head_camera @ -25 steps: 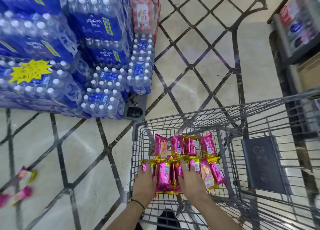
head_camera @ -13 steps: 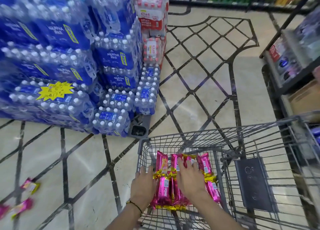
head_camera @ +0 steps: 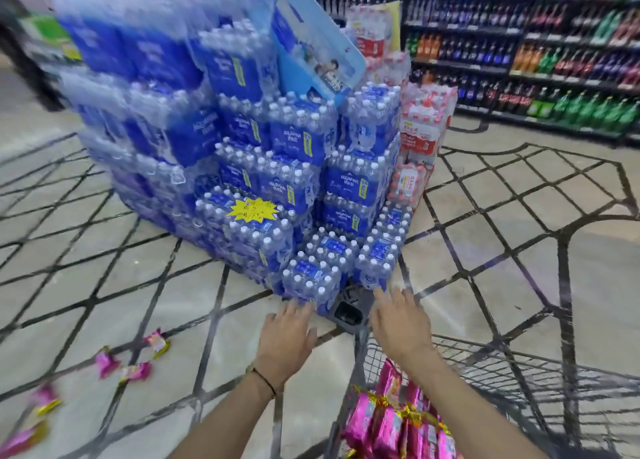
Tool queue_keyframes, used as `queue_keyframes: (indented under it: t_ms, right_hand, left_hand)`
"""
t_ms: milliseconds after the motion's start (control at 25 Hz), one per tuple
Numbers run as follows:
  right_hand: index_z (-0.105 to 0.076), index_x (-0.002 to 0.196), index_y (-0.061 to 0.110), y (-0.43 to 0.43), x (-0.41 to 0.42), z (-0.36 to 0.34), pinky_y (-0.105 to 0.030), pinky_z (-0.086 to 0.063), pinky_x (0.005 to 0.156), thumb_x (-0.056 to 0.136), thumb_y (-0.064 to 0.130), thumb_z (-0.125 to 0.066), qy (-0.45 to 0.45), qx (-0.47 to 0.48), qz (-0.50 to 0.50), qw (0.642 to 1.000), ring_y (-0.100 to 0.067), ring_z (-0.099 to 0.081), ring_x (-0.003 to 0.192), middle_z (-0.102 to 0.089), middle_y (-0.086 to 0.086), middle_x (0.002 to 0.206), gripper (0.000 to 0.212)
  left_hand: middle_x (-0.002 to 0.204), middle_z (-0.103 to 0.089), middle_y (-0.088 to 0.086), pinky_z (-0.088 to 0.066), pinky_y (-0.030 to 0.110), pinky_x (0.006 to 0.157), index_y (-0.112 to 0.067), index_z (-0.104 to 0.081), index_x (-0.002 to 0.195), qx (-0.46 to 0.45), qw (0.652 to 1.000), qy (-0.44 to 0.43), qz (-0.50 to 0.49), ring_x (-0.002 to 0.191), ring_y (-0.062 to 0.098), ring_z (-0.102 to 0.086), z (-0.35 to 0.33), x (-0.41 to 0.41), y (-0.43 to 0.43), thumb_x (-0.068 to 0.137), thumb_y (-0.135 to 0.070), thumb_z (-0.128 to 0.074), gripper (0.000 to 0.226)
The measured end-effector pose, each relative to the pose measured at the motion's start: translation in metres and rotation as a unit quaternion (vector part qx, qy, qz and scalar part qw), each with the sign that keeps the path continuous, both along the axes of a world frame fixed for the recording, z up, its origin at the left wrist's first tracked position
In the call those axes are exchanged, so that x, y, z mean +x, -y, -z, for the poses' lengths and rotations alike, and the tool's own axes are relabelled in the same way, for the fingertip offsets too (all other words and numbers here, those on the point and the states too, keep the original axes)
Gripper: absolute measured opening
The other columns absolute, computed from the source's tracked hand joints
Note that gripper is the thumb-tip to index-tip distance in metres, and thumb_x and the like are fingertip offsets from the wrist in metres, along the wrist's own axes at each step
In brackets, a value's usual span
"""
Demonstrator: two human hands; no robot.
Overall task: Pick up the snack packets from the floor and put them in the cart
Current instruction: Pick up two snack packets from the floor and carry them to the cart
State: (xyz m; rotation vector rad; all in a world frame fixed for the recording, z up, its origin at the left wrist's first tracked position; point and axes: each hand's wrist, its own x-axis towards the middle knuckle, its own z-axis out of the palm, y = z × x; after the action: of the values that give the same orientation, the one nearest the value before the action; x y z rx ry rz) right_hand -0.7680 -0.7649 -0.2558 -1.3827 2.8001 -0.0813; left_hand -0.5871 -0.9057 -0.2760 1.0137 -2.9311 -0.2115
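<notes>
1. Hands: my left hand (head_camera: pixel 289 337) and right hand (head_camera: pixel 398 323) hang palm-down, fingers spread and slack, gripping nothing, over the cart's (head_camera: pixel 512 389) front corner. The left is outside its rim.
2. Pink snack packets (head_camera: pixel 391 424) lie heaped inside the cart, under my right forearm. I judge my hands are empty because that batch is delivered.
3. More floor packets (head_camera: pixel 136 372) lie scattered well left of the cart, so the job is unfinished.
4. The wrappers are glossy, crinkled foil, pink with gold crimped ends, flat and light. They are probably slippery, so pinching an end should serve.
5. The cart is thin grey wire mesh.
6. Shrink-wrapped water bottle packs (head_camera: pixel 277 181) stand stacked beyond the cart.
</notes>
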Motion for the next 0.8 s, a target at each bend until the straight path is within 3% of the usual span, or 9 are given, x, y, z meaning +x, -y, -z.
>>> queue_keyframes:
  t_ms: [160, 280, 520, 680, 800]
  right_hand:
    - [-0.052, 0.134, 0.020, 0.077, 0.087, -0.031, -0.045, -0.052, 0.075, 0.092, 0.038, -0.054, -0.029, -0.006, -0.097, 0.995, -0.034, -0.055, 0.107, -0.061, -0.008, 0.118, 0.046]
    - [-0.063, 0.122, 0.017, 0.122, 0.170, -0.041, -0.046, -0.053, 0.066, 0.082, 0.034, -0.068, -0.036, -0.009, -0.162, 0.986, -0.035, -0.058, 0.097, -0.064, -0.009, 0.106, 0.043]
    - [-0.062, 0.110, 0.017, 0.201, 0.371, -0.054, -0.044, -0.049, 0.064, 0.082, 0.033, -0.068, -0.055, -0.041, -0.299, 0.952, -0.032, -0.057, 0.090, -0.060, -0.007, 0.096, 0.032]
    - [-0.055, 0.125, 0.020, 0.234, 0.483, -0.055, -0.044, -0.049, 0.071, 0.092, 0.037, -0.049, -0.042, -0.036, -0.365, 0.929, -0.031, -0.055, 0.101, -0.059, -0.006, 0.109, 0.038]
    - [-0.040, 0.140, 0.025, 0.256, 0.552, -0.056, -0.043, -0.048, 0.086, 0.099, 0.042, -0.039, -0.038, -0.027, -0.426, 0.904, -0.028, -0.048, 0.120, -0.052, -0.004, 0.132, 0.044]
  left_hand:
    - [0.136, -0.048, 0.001, -0.044, 0.041, 0.098, -0.025, -0.042, 0.140, -0.033, 0.995, -0.034, -0.087, 0.127, 0.023, -0.046, -0.033, 0.095, 0.038, 0.096, -0.044, -0.045, 0.047]
    - [0.131, -0.048, 0.001, -0.044, 0.044, 0.094, -0.023, -0.046, 0.133, -0.039, 0.987, -0.059, -0.143, 0.126, 0.023, -0.045, -0.044, 0.180, 0.061, 0.095, -0.045, -0.045, 0.044]
    - [0.113, -0.059, 0.002, -0.050, 0.045, 0.081, -0.023, -0.056, 0.121, -0.082, 0.959, -0.062, -0.264, 0.106, 0.026, -0.057, -0.054, 0.393, 0.091, 0.088, -0.045, -0.047, 0.041]
    - [0.117, -0.061, 0.001, -0.049, 0.041, 0.079, -0.024, -0.055, 0.128, -0.074, 0.937, -0.034, -0.340, 0.108, 0.025, -0.059, -0.054, 0.524, 0.093, 0.091, -0.046, -0.048, 0.044]
    - [0.130, -0.056, 0.002, -0.045, 0.042, 0.089, -0.024, -0.043, 0.141, -0.060, 0.913, -0.010, -0.404, 0.119, 0.026, -0.054, -0.055, 0.607, 0.089, 0.097, -0.047, -0.041, 0.050]
